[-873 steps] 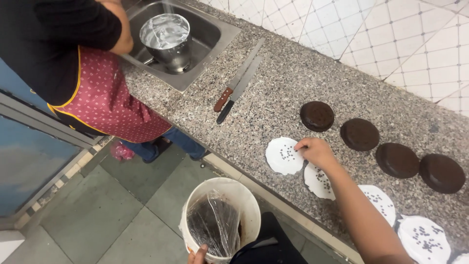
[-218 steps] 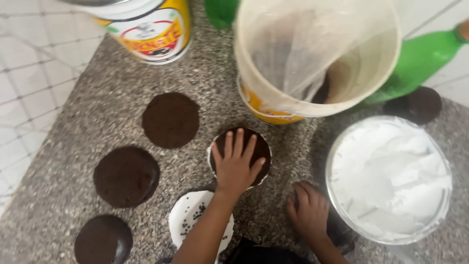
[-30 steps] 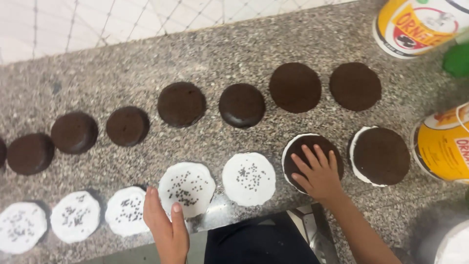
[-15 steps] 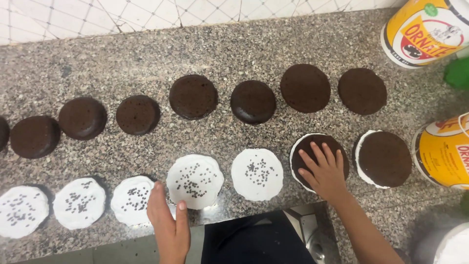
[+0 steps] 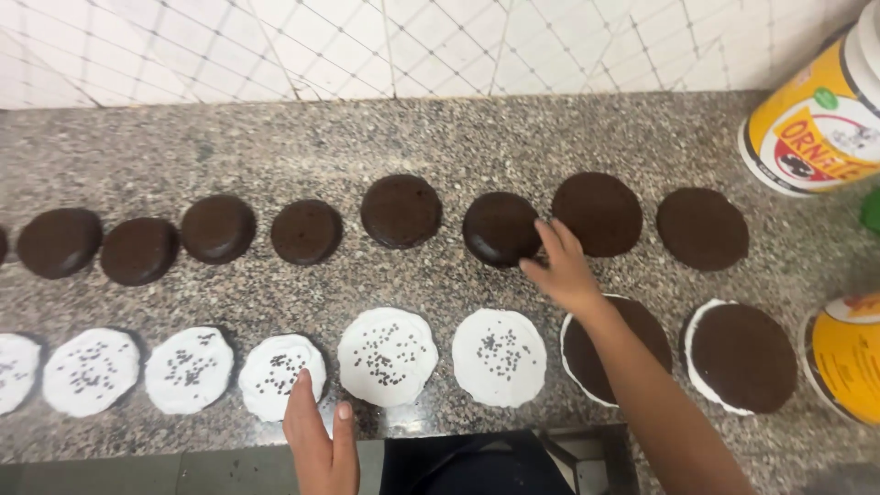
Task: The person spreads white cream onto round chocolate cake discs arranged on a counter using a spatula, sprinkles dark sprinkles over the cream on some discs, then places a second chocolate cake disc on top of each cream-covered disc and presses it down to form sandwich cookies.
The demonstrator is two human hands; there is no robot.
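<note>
Altogether eight dark rounds [image 5: 401,211], six cream-topped rounds [image 5: 387,356], two capped sandwiches [image 5: 742,356]

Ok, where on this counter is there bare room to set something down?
The widest bare stretch of granite counter lies between the tiled wall and the back row of dark rounds. A narrower strip runs between that row and the white-topped rounds. The right end, by the yellow tubs, is crowded.

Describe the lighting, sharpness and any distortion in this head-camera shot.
Head view: even, soft light with faint shadows under the dark cake rounds; the right hand is slightly motion-blurred, the left hand sharper; the wall tile lines bow near the top, suggesting wide-angle distortion.
</note>
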